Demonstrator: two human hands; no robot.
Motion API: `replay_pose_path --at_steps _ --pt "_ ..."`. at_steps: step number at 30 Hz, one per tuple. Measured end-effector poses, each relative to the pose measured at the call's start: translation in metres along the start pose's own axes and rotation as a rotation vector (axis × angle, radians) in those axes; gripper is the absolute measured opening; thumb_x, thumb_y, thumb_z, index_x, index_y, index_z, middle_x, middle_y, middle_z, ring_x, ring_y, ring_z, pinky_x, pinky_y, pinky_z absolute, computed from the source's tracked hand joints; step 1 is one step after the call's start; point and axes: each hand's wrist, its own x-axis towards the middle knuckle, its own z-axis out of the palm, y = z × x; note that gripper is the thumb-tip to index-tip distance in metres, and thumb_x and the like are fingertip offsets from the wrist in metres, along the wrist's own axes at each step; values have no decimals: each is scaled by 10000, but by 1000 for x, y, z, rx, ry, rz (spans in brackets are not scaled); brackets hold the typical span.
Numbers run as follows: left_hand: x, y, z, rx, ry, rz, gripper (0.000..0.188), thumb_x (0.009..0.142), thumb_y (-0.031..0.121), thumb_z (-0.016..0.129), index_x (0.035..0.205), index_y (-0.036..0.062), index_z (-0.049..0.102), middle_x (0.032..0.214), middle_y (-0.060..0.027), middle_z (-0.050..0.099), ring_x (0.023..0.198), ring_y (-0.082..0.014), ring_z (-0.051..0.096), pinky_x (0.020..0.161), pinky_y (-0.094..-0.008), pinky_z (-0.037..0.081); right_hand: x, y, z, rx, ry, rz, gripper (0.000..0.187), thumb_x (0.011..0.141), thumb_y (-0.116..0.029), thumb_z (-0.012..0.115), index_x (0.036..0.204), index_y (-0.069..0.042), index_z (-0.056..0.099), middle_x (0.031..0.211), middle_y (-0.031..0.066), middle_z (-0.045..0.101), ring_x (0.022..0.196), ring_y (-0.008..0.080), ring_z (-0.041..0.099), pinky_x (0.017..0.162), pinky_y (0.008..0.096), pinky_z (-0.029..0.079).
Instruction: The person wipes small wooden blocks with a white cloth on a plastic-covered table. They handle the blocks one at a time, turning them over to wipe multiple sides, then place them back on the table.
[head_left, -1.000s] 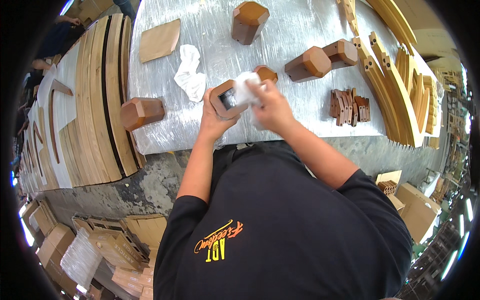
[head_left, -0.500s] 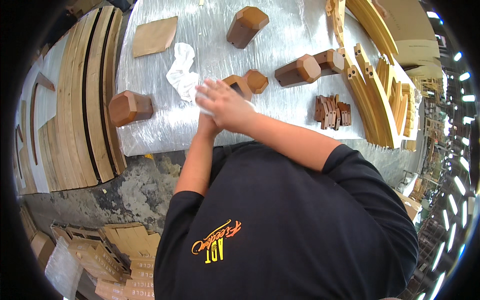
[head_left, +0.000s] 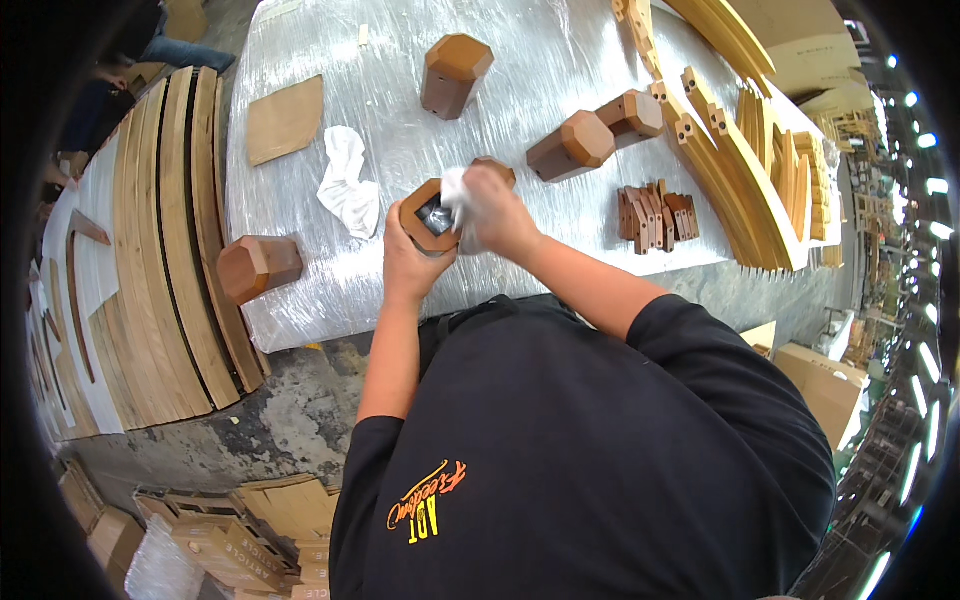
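In the head view, near the centre of the frame, a hollow wooden block [head_left: 428,238] is gripped by the left hand [head_left: 408,262]; a white cloth [head_left: 454,188] is held in the blurred right hand [head_left: 496,212]. If the left grip were loosened, the second block [head_left: 495,164] beyond might be knocked and scuffed.

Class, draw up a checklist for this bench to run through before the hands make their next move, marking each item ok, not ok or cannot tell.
1. Left hand gripping the hollow block: ok.
2. White cloth in the right hand: ok.
3. White cloth pressed against the hollow block: cannot tell, blurred.
4. Small block behind the right hand fully visible: not ok, partly hidden.
5. Second cloth lying on the table, apart from both hands: ok.
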Motion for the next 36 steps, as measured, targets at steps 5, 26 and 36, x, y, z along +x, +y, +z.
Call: replay_pose_path --at_steps 5,26,36 --pt "-19 4 -27 -84 -66 -44 1264 696 188 966 1673 18 181 1623 -292 360 1500 -439 419 1218 -485 405 -47 65 -27 -86 -108 519 487 918 -89 662 1402 -82 610 1445 208 596 1285 464 606 1036 523 535" --pt "-71 -2 -80 -1021 102 -658 740 1006 545 680 1557 94 480 1417 -111 611 1267 -273 623 986 -487 580 8 -36 11 587 -498 367 1039 821 -506 881 1608 -47 380 1497 240 514 1407 343 500 1132 443 453" --pt "-80 -29 -111 -838 481 -714 701 1090 650 433 1622 197 379 1510 -86 568 1296 -280 633 931 -542 613 70 -154 116 -208 -679 -252 1089 695 -418 910 1585 -36 412 1490 268 511 1341 462 545 1104 556 491"
